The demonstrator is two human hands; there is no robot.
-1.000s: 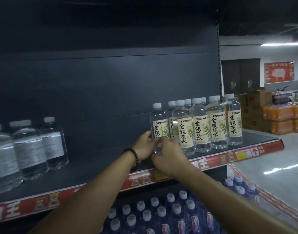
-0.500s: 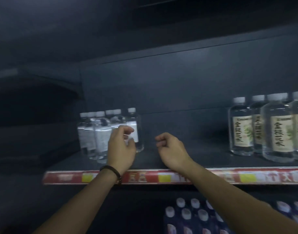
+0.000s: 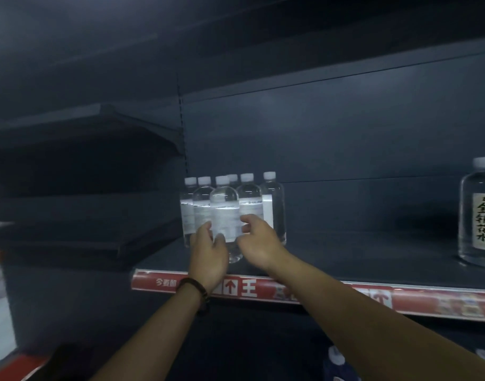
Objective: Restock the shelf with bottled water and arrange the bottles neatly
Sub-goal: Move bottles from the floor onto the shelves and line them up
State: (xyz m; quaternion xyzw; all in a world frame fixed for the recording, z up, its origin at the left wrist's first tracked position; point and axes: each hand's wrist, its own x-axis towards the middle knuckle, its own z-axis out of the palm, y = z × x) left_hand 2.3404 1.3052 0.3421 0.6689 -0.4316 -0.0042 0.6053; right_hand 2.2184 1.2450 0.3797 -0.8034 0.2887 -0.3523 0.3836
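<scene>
Both hands have closed in from a hover above the shelf edge onto the plain-label cluster (image 3: 230,207) at the shelf's left end, and the view has swung left with them. Left hand (image 3: 208,251) grips the left flank of the front bottle (image 3: 225,213), thumb across its lower front. Right hand (image 3: 259,243) has curled fingers (image 3: 251,222) and thumb closed on the right flank. So it's a two-sided hold on one bottle, likely to square it up or slide it without knocking its neighbours. That bottle stands upright on the shelf (image 3: 345,257), slightly forward of the others, which sit packed behind and beside it. Honeysuckle-label bottle (image 3: 480,213) stands well apart at the far right, with bare shelf between, so my read is mid-arrangement: grouping by product, gap not yet filled. Risk: front bottle sits close to the red price strip (image 3: 249,288), so pulling it further forward could tip it off.
</scene>
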